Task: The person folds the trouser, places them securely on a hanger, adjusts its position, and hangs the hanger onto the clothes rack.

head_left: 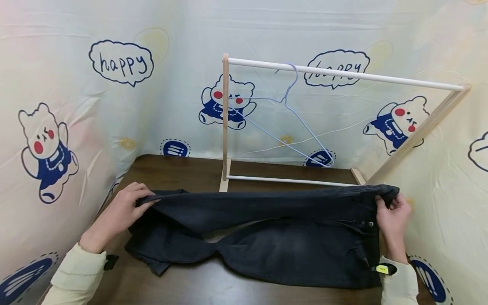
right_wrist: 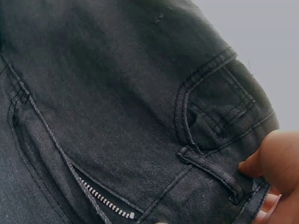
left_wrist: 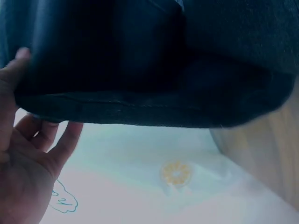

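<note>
A pair of black jeans (head_left: 289, 250) lies sideways across the table, waist to the right and leg ends to the left. My left hand (head_left: 127, 205) pinches the far leg near its hem; in the left wrist view the hem's opening (left_wrist: 140, 112) hangs between thumb and fingers. At the other end my right hand (head_left: 394, 216) grips the waistband's far corner, thumb on top. The right wrist view shows a belt loop (right_wrist: 210, 172), a front pocket (right_wrist: 215, 102) and a partly open metal zip (right_wrist: 105, 198). The far leg is raised along its edge; the near leg lies crumpled below it.
Behind the jeans stands a wooden rack (head_left: 225, 127) with a white top rail (head_left: 343, 75). A blue wire hanger (head_left: 305, 123) hangs from that rail. Printed curtains (head_left: 171, 106) enclose the brown table (head_left: 179, 167) at the back and sides.
</note>
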`<state>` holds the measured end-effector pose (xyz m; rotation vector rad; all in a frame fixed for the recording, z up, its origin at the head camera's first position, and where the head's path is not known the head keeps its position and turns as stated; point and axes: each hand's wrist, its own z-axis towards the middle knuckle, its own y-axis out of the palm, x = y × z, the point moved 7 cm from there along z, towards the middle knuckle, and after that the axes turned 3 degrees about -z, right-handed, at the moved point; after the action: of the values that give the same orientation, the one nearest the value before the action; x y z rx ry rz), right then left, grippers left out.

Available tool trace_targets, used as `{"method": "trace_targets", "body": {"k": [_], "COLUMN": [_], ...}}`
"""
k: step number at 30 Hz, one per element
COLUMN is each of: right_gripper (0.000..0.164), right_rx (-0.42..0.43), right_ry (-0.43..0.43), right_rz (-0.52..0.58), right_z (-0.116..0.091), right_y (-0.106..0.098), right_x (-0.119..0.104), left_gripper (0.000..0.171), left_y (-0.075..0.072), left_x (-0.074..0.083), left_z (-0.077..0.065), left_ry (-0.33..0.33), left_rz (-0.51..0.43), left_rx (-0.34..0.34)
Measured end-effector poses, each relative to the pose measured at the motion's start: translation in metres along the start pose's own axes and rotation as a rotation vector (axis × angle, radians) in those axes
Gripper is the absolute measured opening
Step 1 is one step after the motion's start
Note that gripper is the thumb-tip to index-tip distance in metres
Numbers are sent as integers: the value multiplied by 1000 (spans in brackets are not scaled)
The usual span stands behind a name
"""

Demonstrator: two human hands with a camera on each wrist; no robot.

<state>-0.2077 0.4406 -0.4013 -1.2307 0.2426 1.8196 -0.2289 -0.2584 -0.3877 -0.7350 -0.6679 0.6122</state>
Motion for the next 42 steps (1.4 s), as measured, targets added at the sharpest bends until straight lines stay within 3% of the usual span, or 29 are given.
{"method": "trace_targets", "body": {"k": [4, 7, 11, 15, 20, 23, 31, 38, 42], "right_gripper": [9, 7, 8, 8, 8, 12, 9, 15, 18], "right_rx": [-22, -40, -71, -85, -69, -72, -84, -104, -113], "right_ry": [31, 43, 45, 48, 65, 63, 68, 163, 205], "right_rz": [-34, -36, -33, -47, -65, -70, -59, -36, -33], "right_z": [-1, -2, -4, -7, -8, -7, -3, -1, 4], "right_y": [1, 5, 8, 8, 5, 2, -7, -18, -26], "right_x": [5, 12, 18, 22, 26, 26, 30, 34, 37], "left_gripper": [37, 43, 52, 66, 68, 64, 50, 43, 37], "left_y": [7, 14, 22, 33, 42, 40, 25, 13, 7], "left_x": [-6, -16, -35, -58, -79, -84, -80, -84, -80], "left_z": [-1, -6, -14, -29, -47, -52, -50, -47, -44], "left_ry": [21, -8, -117, -238, -319, -330, -264, -305, -276], "left_rz": [-31, -30, -18, -49, -123, -141, -121, -221, -309], "left_rx": [-2, -11, -34, -111, -136, -104, -51, -164, -198]}}
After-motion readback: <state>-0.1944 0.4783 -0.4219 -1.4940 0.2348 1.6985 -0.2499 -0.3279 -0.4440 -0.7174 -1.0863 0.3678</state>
